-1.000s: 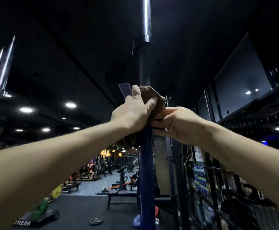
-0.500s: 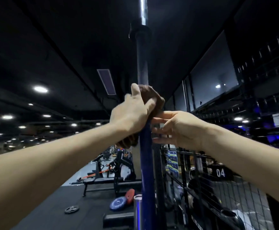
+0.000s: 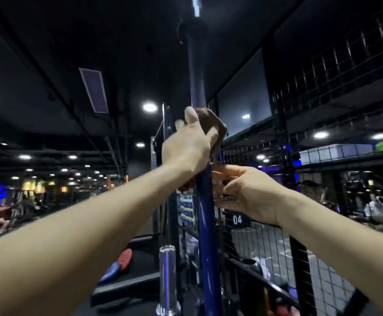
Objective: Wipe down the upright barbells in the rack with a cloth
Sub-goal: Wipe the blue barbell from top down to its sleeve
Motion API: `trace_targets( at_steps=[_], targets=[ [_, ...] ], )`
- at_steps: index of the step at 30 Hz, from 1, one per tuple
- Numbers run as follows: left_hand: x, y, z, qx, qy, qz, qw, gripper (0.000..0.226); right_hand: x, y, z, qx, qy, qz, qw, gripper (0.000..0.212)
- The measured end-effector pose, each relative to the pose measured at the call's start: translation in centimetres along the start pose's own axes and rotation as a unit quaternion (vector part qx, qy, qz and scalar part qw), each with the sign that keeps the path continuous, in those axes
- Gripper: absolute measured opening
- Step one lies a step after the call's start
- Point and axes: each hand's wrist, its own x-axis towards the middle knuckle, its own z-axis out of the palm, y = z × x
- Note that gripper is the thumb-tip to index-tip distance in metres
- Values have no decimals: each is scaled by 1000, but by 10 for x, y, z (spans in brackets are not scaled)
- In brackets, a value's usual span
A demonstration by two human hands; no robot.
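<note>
Around blue barbell (image 3: pixel 205 224): left hand (image 3: pixel 187 147) clamps brown cloth (image 3: pixel 211 124); right hand (image 3: pixel 243 192) grips below.

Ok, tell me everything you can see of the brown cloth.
The brown cloth looks soft and is bunched around the upright blue barbell. The left hand grips it against the bar. A lump shows above the fingers, and a tail hangs below the wrist. The right hand, just below on the bar, appears clear of it.
</note>
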Motion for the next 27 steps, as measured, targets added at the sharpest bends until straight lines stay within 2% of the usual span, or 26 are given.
trace_targets(
  at_steps=[4, 10, 15, 20, 27],
  targets=[
    [-39, -13, 8, -23, -53, 16, 998, 62, -21, 15, 9, -4, 31, 39, 999, 59],
    [29, 9, -17, -49, -18, -29, 998, 58, -20, 11, 9, -28, 26, 51, 998, 58],
    [-11, -5, 6, -62, -14, 0, 998, 57, -19, 18, 5, -25, 39, 47, 998, 56],
    [-52, -15, 12, -57, -86, -2, 995, 63, -26, 14, 11, -20, 50, 40, 998, 37],
    [-2, -7, 1, -105, -51, -39, 992, 61, -18, 28, 14, -11, 111, 13, 994, 17]
  ],
)
